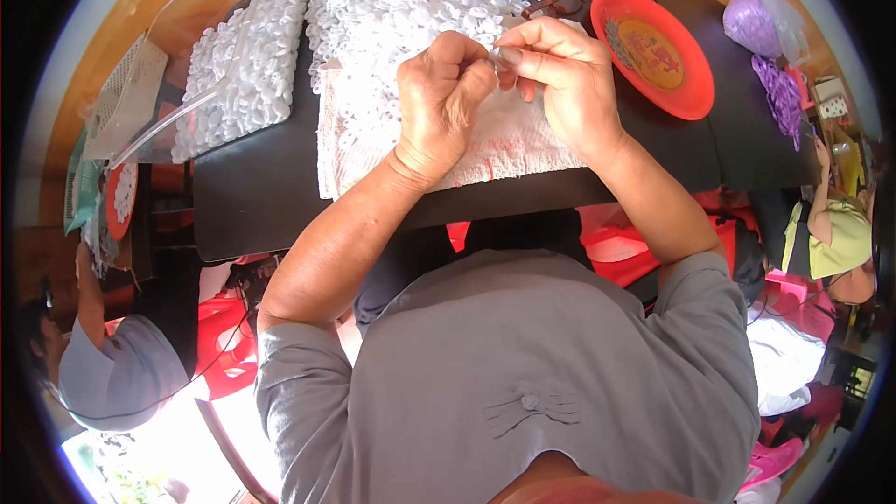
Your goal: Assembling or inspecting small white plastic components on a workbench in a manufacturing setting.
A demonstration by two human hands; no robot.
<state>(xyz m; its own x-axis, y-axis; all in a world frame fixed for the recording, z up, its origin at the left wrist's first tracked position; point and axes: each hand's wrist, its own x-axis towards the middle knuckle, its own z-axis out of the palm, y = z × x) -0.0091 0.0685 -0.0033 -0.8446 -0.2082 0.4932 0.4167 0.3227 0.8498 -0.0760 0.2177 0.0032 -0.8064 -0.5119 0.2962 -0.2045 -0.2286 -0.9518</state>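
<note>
My left hand (439,103) is closed in a pinch, its thumb pressed to the curled fingers; what lies inside them is hidden. Its fingertips meet those of my right hand (569,79), which pinches a small whitish plastic piece (496,54) between thumb and forefinger. Just beyond both hands spreads a heap of small white ring-like plastic pieces (401,9). Part of that heap spills onto a cream towel (373,168) with reddish print, laid under my hands.
A clear plastic bin (177,121) of white pieces stands at left. To the right lies a red oval dish (693,93) holding small greyish bits on the dark table (271,210). Purple bags (754,19) sit farther right. Other people (121,364) sit at both sides.
</note>
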